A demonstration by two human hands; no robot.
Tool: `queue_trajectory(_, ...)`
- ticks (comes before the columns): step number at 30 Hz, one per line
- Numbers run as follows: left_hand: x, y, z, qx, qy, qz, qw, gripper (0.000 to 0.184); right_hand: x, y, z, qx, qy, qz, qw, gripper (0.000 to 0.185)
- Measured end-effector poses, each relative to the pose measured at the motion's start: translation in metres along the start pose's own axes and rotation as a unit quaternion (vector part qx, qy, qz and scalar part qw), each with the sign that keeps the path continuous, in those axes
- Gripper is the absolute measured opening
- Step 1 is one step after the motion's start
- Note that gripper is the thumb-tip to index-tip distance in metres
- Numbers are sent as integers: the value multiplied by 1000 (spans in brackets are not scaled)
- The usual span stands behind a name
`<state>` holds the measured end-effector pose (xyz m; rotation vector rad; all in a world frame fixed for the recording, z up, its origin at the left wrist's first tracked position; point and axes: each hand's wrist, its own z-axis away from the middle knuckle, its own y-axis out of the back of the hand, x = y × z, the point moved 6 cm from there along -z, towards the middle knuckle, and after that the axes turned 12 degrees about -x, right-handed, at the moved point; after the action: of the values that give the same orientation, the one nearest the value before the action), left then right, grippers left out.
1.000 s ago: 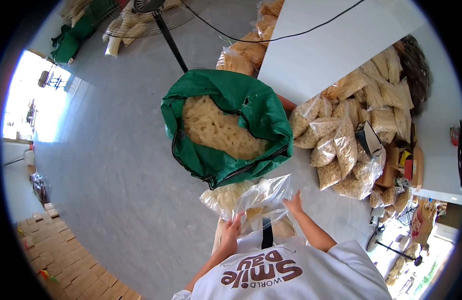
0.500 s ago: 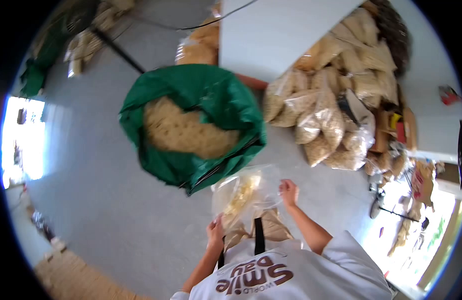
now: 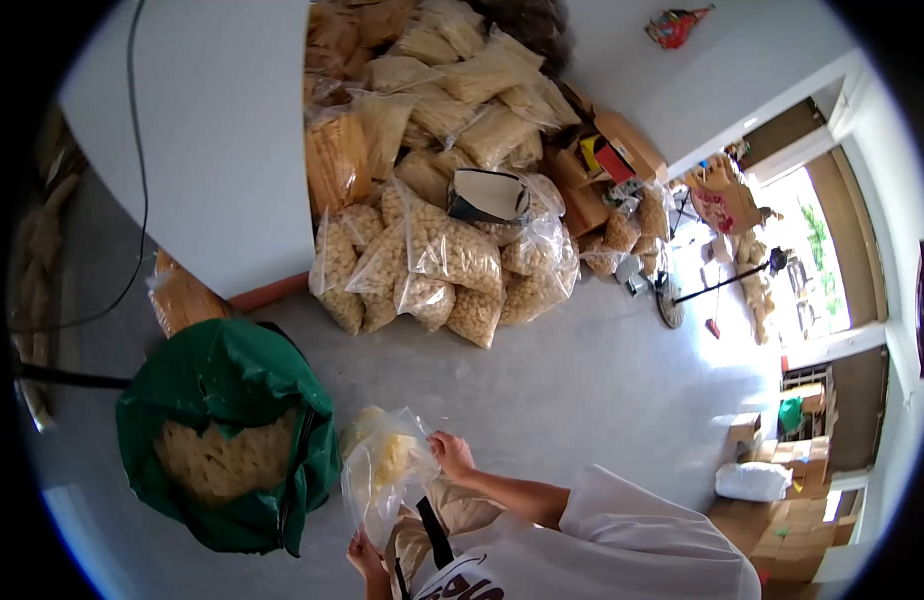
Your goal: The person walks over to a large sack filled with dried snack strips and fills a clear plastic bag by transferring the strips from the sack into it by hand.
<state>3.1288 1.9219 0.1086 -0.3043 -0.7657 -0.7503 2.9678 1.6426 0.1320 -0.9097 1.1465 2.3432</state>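
- My left hand (image 3: 366,552) pinches the transparent bag (image 3: 390,462) at its lower edge.
- My right hand (image 3: 452,455) has its fingers curled on the opposite edge; exact thumb placement is too small to tell.
- Bag position: between my hands, just beside the green sack (image 3: 150,390), yellowish contents inside.
- Apply even tension to both edges; I judge the thin film liable to fold or slip.
- Obstruction: the sack's wall limits leftward movement.
- Ahead: filled bags (image 3: 447,250) piled beside a white panel (image 3: 227,130).
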Motion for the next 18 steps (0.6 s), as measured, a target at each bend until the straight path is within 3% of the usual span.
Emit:
queue_trajectory(6, 9, 0, -26, -4, -2, -56, 998, 18, 4, 14, -20, -1, 11, -18, 1000, 14)
queue_trajectory(9, -49, 15, -63, 28, -47, -130, 990, 13, 10, 3, -34, -2, 54, 5, 999, 16)
queue_trajectory(10, -47, 15, -57, 34, -35, -130, 990, 12, 9, 1, -39, -37, 42, 29, 998, 19)
queue_trajectory(13, -20, -3, -35, 59, 55, -78, 994, 9, 25, -9, -55, -84, -45, -92, 991, 19)
queue_trajectory(14, -25, -6, -33, 86, 97, -45, 991, 10, 21, -9, -58, -75, -20, -39, 996, 14)
queue_trajectory(18, -57, 7, -54, 113, 89, -6, 990, 19, 11, -27, -86, -108, 30, 20, 993, 13)
